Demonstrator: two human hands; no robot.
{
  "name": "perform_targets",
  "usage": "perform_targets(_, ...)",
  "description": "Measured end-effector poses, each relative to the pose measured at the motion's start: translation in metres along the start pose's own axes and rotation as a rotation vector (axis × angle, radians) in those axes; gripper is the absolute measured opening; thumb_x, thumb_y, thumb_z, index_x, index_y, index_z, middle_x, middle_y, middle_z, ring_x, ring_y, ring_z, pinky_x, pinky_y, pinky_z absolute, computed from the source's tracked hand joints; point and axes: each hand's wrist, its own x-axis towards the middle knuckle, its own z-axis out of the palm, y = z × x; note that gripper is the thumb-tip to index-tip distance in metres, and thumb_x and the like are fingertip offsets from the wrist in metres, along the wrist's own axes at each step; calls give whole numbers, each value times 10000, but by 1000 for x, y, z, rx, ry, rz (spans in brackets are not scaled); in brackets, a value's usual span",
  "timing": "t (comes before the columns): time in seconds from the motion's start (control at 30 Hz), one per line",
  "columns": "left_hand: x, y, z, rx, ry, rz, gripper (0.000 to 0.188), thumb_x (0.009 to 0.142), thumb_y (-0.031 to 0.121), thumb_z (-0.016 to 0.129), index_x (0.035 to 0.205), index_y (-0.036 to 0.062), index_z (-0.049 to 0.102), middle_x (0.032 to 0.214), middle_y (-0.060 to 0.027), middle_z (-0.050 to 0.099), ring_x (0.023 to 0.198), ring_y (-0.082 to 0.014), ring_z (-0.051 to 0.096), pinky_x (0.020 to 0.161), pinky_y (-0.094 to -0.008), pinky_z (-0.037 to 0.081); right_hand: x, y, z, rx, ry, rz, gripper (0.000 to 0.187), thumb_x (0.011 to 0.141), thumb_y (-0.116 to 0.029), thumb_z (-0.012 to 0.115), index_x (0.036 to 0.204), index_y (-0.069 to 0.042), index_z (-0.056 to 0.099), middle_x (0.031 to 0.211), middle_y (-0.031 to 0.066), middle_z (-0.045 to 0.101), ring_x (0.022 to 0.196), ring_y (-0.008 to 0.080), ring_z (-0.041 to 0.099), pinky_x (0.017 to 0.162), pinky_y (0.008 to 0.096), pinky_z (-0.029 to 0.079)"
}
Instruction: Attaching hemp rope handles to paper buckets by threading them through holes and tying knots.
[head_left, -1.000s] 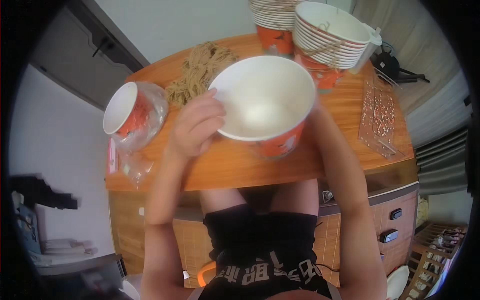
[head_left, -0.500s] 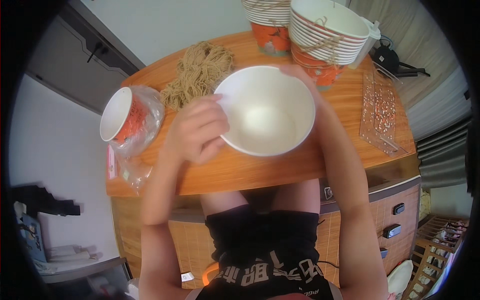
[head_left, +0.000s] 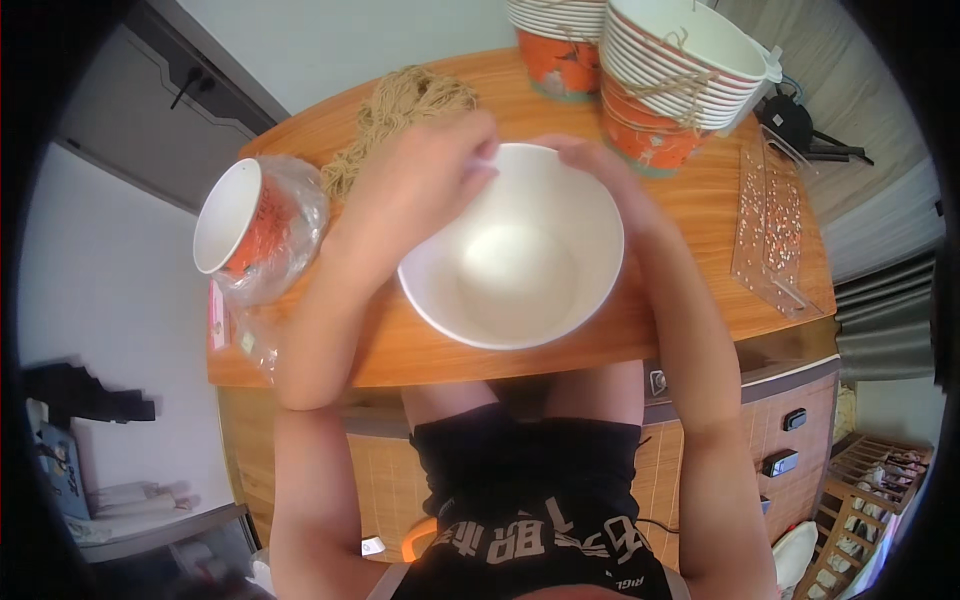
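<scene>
A large white-lined paper bucket (head_left: 520,260) is tilted so its open mouth faces me, in front of me at the table's middle. On its far left rim my left hand (head_left: 435,180) is closed, fingers bent and slightly blurred, with the fingertips partly hidden. Around the far right side wraps my right hand (head_left: 605,180), its thumb at the rim and the other fingers out of sight behind the wall. Just beyond my left hand lies a loose bundle of tan twine (head_left: 400,105).
An orange paper bucket in clear plastic (head_left: 262,235) lies at the left. Stacked twine-tied paper buckets (head_left: 655,125) stand at the back right, beside another stack (head_left: 560,65). Speckled clear plastic sheets (head_left: 770,230) lie on the right of the wooden table (head_left: 690,285).
My left hand has gone from the bucket's left side up to its far rim. The bucket has come slightly nearer and left, while my right hand keeps hold.
</scene>
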Motion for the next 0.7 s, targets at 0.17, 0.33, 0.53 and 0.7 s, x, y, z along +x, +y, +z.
perform_targets(0.17, 0, 3, 4, 36, 72, 112, 127, 844, 140, 680, 944, 98, 612, 909, -99, 677, 847, -352, 668, 694, -465, 521, -3, 1, 2, -10, 98, -9, 432, 930, -254, 503, 1200, 41, 666, 1075, 97, 710, 944, 151, 670, 836, 301, 531)
perform_targets(0.33, 3, 3, 1, 23, 77, 112, 176, 827, 133, 722, 978, 115, 634, 908, -77, 681, 835, -326, 664, 683, -427, 526, -3, 0, 5, -54, 184, 83, 413, 929, -243, 513, 1171, 46, 682, 1068, 95, 714, 934, 154, 673, 831, 296, 529)
perform_targets(0.53, 3, 4, 4, 119, 75, 152, 177, 823, 124, 718, 983, 112, 644, 947, -50, 676, 806, -311, 663, 680, -413, 530, -8, -2, 11, -116, 141, -9, 413, 938, -217, 504, 1201, 49, 679, 1074, 100, 717, 930, 165, 678, 815, 295, 532)
perform_targets(0.7, 3, 6, 2, 158, 90, 206, 126, 826, 119, 716, 945, 110, 676, 957, -12, 672, 796, -289, 669, 668, -388, 543, -3, 3, 6, -126, 73, -36, 397, 949, -215, 497, 1164, 55, 693, 1043, 102, 726, 913, 148, 684, 809, 293, 535)
